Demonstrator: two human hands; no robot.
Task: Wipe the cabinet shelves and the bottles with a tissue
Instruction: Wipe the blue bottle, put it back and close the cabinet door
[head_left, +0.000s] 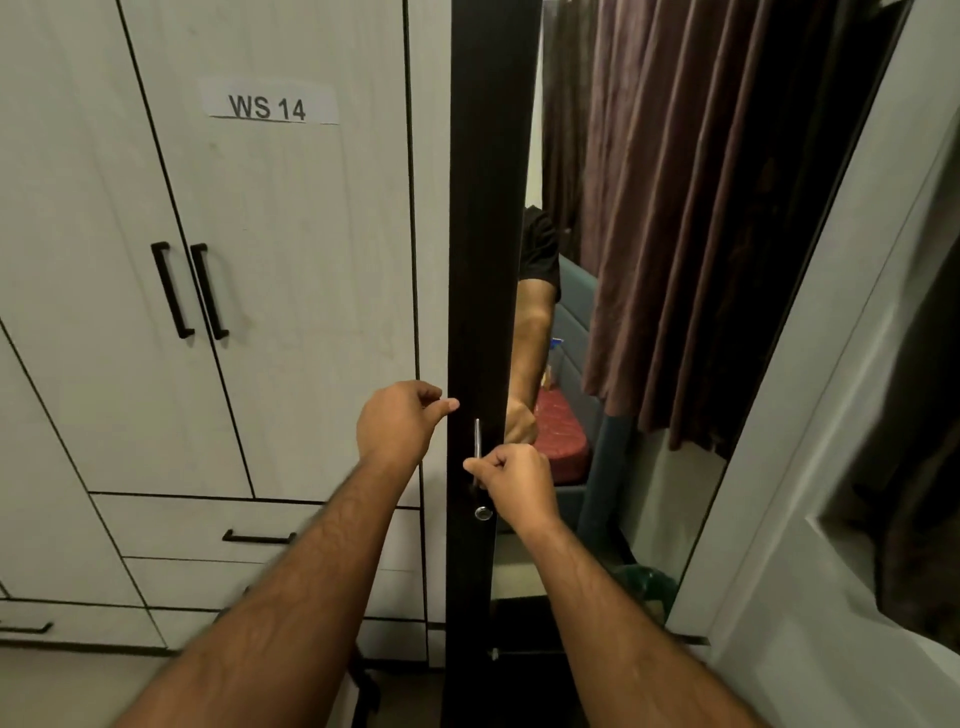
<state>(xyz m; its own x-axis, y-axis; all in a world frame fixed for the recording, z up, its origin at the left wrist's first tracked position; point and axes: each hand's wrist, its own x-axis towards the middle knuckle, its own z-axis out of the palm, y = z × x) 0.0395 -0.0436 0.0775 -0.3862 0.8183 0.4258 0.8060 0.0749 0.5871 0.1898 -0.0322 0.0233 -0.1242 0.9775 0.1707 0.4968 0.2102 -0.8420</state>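
Wardrobe: I see white doors (291, 291) left of my grip, one with a "WS 14" label (267, 106).
Cabinet door: dark panel (488, 208) with a mirror (649, 260) to the right of my grip; shelves and bottles hidden.
Left hand: my left hand (400, 421) has curled fingers, thumb tip touching the dark door's edge, holding nothing.
Right hand: my right hand (511, 480) pinches the metal handle (477, 439).
Lock: round keyhole (483, 513) just below my grip.

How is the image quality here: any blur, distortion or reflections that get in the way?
Head view: wide-angle bending bows the white wardrobe doors; the right edge is smeared; the mirror reflects curtain and arm; the right hand on the dark door's handle is fairly sharp; lighting dim, warm.
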